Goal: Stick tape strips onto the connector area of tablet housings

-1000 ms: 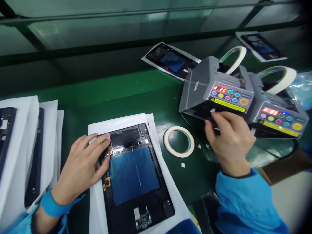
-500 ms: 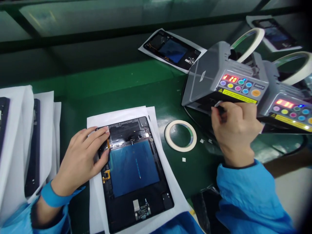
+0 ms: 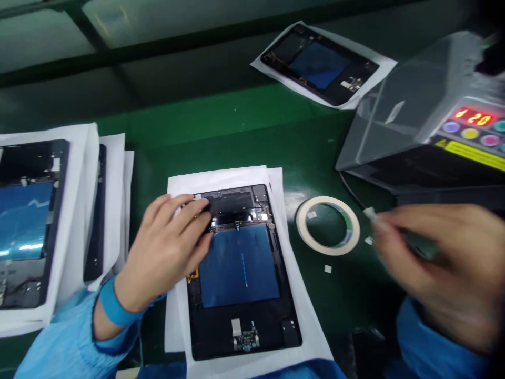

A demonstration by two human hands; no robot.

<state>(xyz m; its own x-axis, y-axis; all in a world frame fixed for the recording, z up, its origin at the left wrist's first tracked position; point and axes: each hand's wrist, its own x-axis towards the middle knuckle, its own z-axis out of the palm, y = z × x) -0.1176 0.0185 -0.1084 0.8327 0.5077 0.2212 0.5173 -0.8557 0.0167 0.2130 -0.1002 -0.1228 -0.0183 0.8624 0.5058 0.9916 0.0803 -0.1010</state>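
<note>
An opened tablet (image 3: pixel 252 329) with a blue battery panel lies on white sheets (image 3: pixel 315 342) before me. My left hand (image 3: pixel 169 242) rests over its upper left edge, fingers stretched out and hiding that corner. On the right, my right hand (image 3: pixel 437 258) is blurred by motion, its thumb and fingers pinching a small white piece of tape (image 3: pixel 370 213). Between the tablet and that hand lies a roll of cream tape (image 3: pixel 302 226). Small white tape pieces lie around it, one of them (image 3: pixel 327 269) just below the roll.
A grey tape dispenser (image 3: pixel 410 105) with a red display stands at the right. Another opened tablet (image 3: pixel 355 87) lies on white paper at the back. To the left, more tablets (image 3: pixel 23 210) lie between white sheets. A dark cable (image 3: pixel 351 190) runs from the dispenser.
My right hand has come away from the dispenser, down toward the tape roll, with the tape piece in its fingers. My left hand stays on the tablet. The view has swung left.
</note>
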